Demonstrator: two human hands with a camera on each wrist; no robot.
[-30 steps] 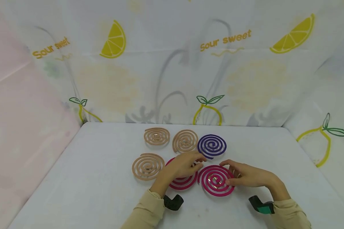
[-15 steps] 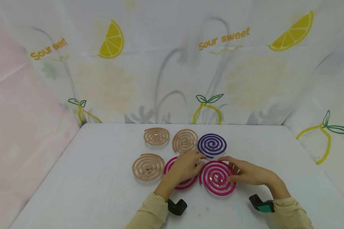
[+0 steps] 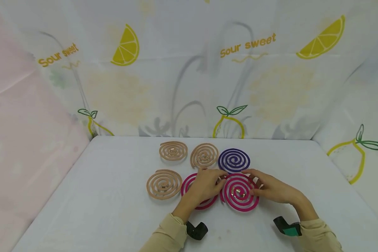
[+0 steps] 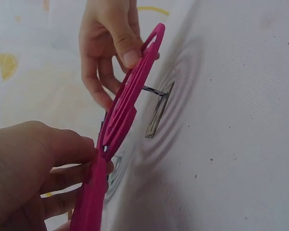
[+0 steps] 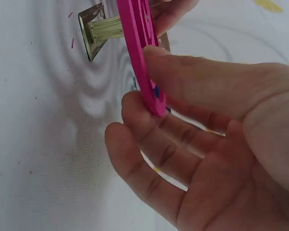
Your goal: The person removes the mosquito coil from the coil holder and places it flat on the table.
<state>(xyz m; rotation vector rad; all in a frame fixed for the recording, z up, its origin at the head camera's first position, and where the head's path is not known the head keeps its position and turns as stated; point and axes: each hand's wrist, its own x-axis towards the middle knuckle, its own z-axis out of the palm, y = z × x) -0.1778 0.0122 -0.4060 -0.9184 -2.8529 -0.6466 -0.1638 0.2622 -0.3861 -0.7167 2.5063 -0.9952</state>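
A pink mosquito coil [image 3: 240, 208] sits on a small metal stand [image 4: 159, 115] at the front right of a group of coils. My right hand [image 3: 272, 187] holds its right rim, thumb on top and fingertips beneath, seen close in the right wrist view. At its left rim, my left hand [image 3: 204, 185] pinches the coil between thumb and fingers. Under that hand lies a second pink coil [image 3: 206, 206], partly hidden by the hand and wrist. Just behind the right pink coil is a purple coil [image 3: 234, 161], close to both hands' fingertips.
Three tan coils [image 3: 163, 185] stand to the left and behind, on the white tabletop [image 3: 113, 210]. A lemon-printed cloth [image 3: 176, 87] hangs behind the table's back edge. Black wrist mounts [image 3: 196, 231] stick out by both sleeves.
The right pink coil has shifted slightly away from me, closer to the purple coil, with my right hand moving along. My left hand has moved slightly right. The other coils stay put.
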